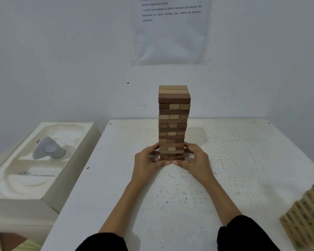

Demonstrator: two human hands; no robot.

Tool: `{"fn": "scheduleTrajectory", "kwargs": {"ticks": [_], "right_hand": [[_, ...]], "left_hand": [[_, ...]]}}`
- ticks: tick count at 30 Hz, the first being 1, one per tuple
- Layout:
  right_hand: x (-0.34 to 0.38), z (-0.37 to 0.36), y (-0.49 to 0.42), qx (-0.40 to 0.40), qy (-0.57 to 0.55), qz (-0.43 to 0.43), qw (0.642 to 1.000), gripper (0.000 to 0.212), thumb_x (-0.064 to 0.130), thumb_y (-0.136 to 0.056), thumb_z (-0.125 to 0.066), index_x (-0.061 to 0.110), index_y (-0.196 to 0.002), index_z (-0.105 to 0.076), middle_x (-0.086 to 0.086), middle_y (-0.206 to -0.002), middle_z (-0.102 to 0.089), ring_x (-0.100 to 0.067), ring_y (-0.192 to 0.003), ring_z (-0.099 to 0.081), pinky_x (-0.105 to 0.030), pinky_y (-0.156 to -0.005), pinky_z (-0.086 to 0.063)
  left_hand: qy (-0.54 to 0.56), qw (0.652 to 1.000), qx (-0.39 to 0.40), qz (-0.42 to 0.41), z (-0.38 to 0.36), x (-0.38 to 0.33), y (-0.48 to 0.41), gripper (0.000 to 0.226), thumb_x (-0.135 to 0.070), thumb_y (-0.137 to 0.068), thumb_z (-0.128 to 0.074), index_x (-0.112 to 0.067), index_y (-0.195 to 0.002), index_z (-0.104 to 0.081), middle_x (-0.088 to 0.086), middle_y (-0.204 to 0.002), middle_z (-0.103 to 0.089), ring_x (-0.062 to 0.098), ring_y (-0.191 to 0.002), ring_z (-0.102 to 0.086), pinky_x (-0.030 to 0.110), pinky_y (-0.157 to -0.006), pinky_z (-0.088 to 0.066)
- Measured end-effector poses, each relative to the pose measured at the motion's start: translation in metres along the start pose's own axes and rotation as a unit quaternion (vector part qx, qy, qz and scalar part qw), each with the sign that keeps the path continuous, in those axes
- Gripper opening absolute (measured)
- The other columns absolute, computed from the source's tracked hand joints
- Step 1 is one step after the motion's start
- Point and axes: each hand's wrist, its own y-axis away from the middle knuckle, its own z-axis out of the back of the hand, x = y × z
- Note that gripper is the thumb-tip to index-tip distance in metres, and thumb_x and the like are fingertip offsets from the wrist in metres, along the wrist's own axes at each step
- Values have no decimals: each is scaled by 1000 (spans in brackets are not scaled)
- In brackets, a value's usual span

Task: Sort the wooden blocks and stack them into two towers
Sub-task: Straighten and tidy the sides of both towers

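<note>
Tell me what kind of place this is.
Probably a staged recording station, not a home: a printed instruction sheet on the bare white wall, a plain white table with the block tower that the left hand and right hand grip at its base, and a moulded packaging tray alongside.

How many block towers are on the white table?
2. One tall tower of brown and tan wooden blocks stands mid-table, gripped at its base by the left hand and right hand. A pale wooden block stack sits at the picture's right edge, partly cut off.
</note>
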Motion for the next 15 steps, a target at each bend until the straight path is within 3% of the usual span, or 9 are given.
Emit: {"fn": "scheduleTrajectory", "kwargs": {"ticks": [4,9,12,15], "right_hand": [[3,6,-10,31,7,0,1000,88,17,-63,-85,20,-139,-40,7,-135,-43,-9,-115,-49,-8,-71,-46],[2,10,-17,66,-7,-21,998,86,13,-62,-86,21,-135,-43,8,-120,-57,5,-104,-52,-3,-69,-45],[-1,11,-20,73,-13,-28,997,95,21,-57,-89,26,-138,-39,9,-123,-57,-6,-114,-54,-16,-81,-50],[0,14,-24,88,9,-24,996,104,33,-52,-89,31,-140,-33,8,-132,-51,-7,-119,-50,-31,-96,-44]], "left_hand": [[16,1000,5,3,1,-1,0,58,0,-64,-81,-23,-114,-66,-7,-95,-72,5,-81,-69,15,-67,-52],[1,1000,9,-3,4,0,-2,61,-1,-63,-82,-22,-117,-64,-7,-100,-70,0,-83,-67,12,-66,-50],[9,1000,7,7,4,3,-4,62,1,-62,-82,-23,-116,-64,-6,-99,-71,6,-81,-69,14,-66,-52],[10,1000,6,9,4,5,-4,62,1,-62,-82,-22,-117,-65,-6,-100,-72,9,-85,-69,17,-68,-53]]}}
